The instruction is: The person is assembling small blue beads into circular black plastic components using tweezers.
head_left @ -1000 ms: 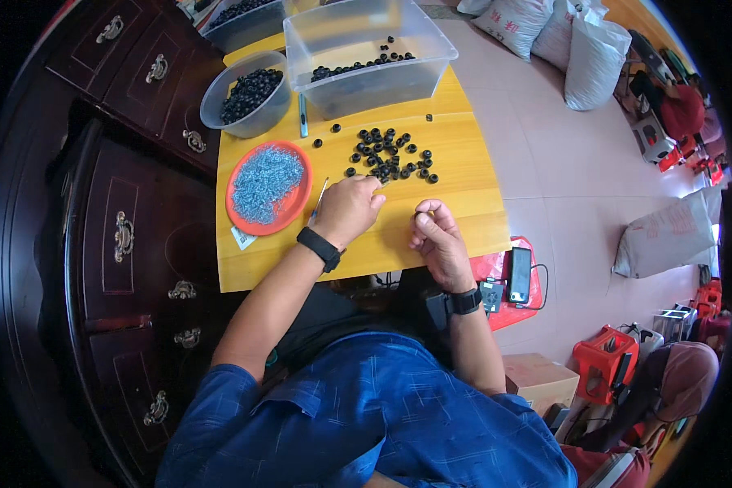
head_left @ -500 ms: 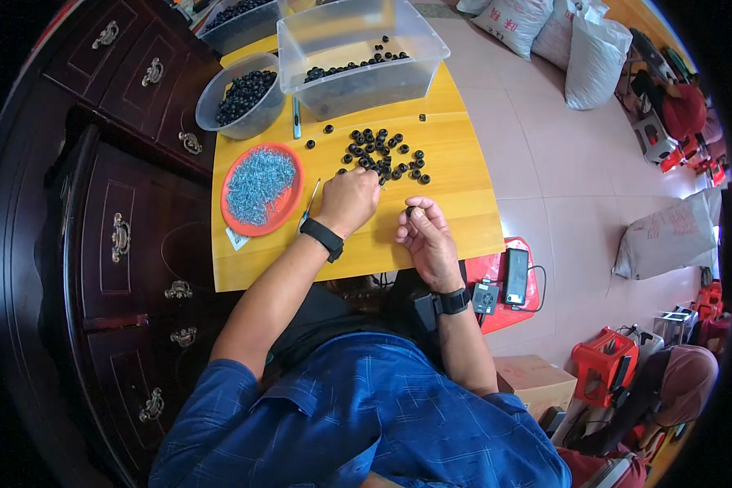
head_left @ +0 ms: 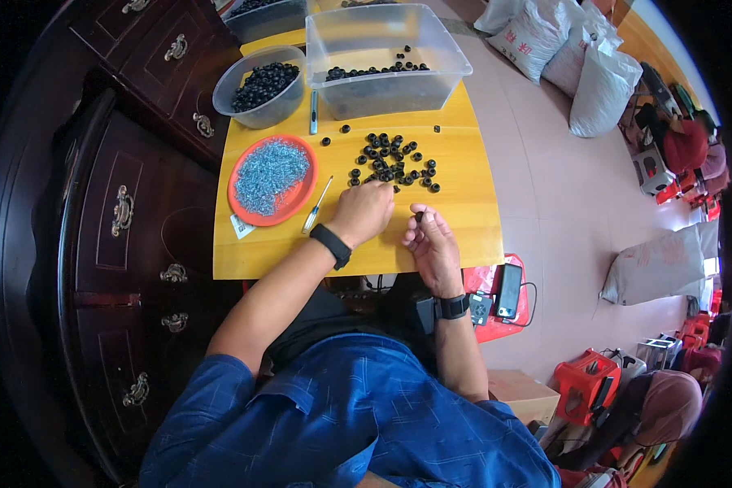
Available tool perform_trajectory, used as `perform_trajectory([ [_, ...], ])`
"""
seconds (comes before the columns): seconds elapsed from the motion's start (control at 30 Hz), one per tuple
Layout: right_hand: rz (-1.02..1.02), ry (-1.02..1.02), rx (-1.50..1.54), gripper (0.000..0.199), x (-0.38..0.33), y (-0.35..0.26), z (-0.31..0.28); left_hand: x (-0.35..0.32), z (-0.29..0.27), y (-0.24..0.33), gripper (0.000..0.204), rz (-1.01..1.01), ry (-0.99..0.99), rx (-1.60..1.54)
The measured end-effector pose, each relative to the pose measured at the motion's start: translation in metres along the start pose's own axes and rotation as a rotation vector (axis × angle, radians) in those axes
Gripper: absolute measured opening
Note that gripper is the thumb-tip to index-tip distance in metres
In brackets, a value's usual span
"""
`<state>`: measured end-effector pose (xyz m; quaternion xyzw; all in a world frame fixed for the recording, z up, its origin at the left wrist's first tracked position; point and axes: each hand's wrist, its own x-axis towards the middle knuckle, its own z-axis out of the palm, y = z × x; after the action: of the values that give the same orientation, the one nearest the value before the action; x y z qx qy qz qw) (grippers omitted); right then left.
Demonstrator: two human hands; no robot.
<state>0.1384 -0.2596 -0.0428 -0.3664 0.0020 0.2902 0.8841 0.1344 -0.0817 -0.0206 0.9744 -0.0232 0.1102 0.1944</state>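
Note:
My right hand [head_left: 436,254] pinches a small black round knob-like piece [head_left: 420,217] between thumb and fingers, above the near part of the yellow table [head_left: 317,259]. My left hand [head_left: 364,213] is closed, back of the hand up, at the near edge of a scatter of similar black pieces [head_left: 385,152]. Its fingertips are turned down out of sight, so I cannot tell what they hold. A small screwdriver [head_left: 318,206] lies left of this hand. Beyond it, a round red plate [head_left: 310,189] holds a heap of tiny silvery-blue metal parts.
A clear bin [head_left: 398,96] and a round tub [head_left: 262,116], both with black pieces, stand at the back near a blue-handled tool [head_left: 313,114]. Dark drawers [head_left: 138,220] border the left. A red stool [head_left: 496,327] bears a phone [head_left: 508,290]. White sacks [head_left: 602,89] and seated people are at right.
My left hand has drawn back slightly from the black pieces, toward my right hand, uncovering more of the screwdriver. My right hand keeps its black piece. The whole view has shifted a little.

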Motion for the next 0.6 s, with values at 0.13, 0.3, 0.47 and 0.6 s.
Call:
perform_trajectory([
  [0.13,-0.008,-0.056,0.01,0.026,-0.002,0.004,-0.003,-0.03,-0.011,0.0,0.01,-0.012,0.071,-0.201],
  [0.3,0.099,-0.103,-0.042,0.026,-0.002,0.016,0.012,-0.063,-0.031,-0.002,0.007,-0.205,0.116,-0.616],
  [0.47,0.155,-0.191,0.104,0.024,-0.002,0.027,0.021,-0.072,-0.047,0.001,0.008,-0.284,0.214,-0.87],
  [0.6,0.175,-0.224,0.143,0.024,-0.003,0.03,0.023,-0.076,-0.061,0.007,0.008,-0.212,0.2,-0.789],
])
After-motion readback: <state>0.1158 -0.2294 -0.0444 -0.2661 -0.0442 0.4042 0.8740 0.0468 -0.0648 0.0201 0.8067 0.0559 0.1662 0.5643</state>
